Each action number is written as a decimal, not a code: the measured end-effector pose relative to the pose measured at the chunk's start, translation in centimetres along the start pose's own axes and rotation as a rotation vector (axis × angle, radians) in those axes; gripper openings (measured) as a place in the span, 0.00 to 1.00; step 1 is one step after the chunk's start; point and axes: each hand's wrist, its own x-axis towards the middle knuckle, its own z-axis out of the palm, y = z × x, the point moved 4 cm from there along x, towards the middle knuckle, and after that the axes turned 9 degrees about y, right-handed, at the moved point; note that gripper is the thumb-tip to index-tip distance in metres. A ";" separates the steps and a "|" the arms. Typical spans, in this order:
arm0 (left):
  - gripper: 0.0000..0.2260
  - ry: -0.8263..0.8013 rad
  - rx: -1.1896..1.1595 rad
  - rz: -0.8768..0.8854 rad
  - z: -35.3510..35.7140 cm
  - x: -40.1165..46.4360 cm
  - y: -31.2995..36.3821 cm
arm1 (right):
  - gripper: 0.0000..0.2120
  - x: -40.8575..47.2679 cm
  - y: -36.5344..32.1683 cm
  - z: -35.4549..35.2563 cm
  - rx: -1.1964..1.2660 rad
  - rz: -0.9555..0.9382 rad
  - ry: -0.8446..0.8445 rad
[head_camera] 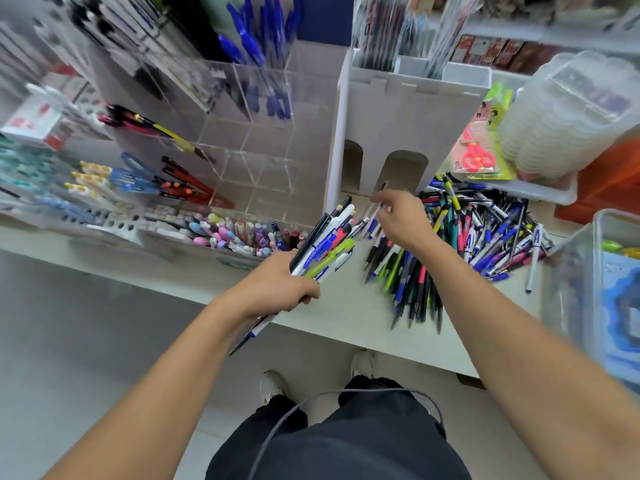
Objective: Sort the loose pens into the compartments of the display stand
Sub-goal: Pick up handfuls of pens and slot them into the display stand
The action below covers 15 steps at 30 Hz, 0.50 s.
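A big heap of loose pens [485, 230] in many colours lies on the white counter [346, 317] at the right. My left hand [280, 289] is shut on a bundle of pens [325, 244] fanned out above the counter's front edge. My right hand [401, 216] hovers over the heap's left end and pinches one thin pen [377, 194]. The clear acrylic display stand [242, 133] rises at the left, with blue pens [256, 39] in an upper compartment and several bare compartments lower down.
A white cardboard stand [408, 126] rises behind my right hand. Low trays of markers and erasers [225, 233] line the stand's foot. Clear plastic boxes [568, 112] and a scissors pack [479, 154] sit at the right. My feet [273, 386] are on the floor below.
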 end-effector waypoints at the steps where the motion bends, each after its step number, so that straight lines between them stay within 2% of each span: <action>1: 0.05 -0.018 -0.013 0.004 -0.1 -0.1 0.0 | 0.17 -1.5 -1.2 -1.3 0.213 0.088 0.035; 3: 0.06 -0.064 -0.007 0.017 -0.2 -0.2 0.1 | 0.13 -5.1 -4.2 -2.8 0.636 0.242 -0.047; 4: 0.06 -0.089 0.015 0.028 -0.3 -0.3 0.3 | 0.14 -6.4 -5.6 -3.0 0.766 0.277 -0.095; 6: 0.05 -0.135 0.064 0.052 -0.5 -0.3 0.7 | 0.16 -7.8 -7.3 -3.0 0.801 0.218 -0.089; 9: 0.06 -0.155 0.081 0.079 -0.9 -0.3 1.5 | 0.15 -8.4 -8.5 -3.0 0.899 0.235 0.080; 12: 0.10 -0.153 -0.021 0.073 -1.0 -0.4 2.0 | 0.12 -8.6 -9.4 -3.3 0.966 0.217 0.151; 15: 0.12 -0.168 -0.119 0.059 -1.5 -0.6 2.2 | 0.12 -8.4 -10.6 -3.5 0.915 0.138 0.165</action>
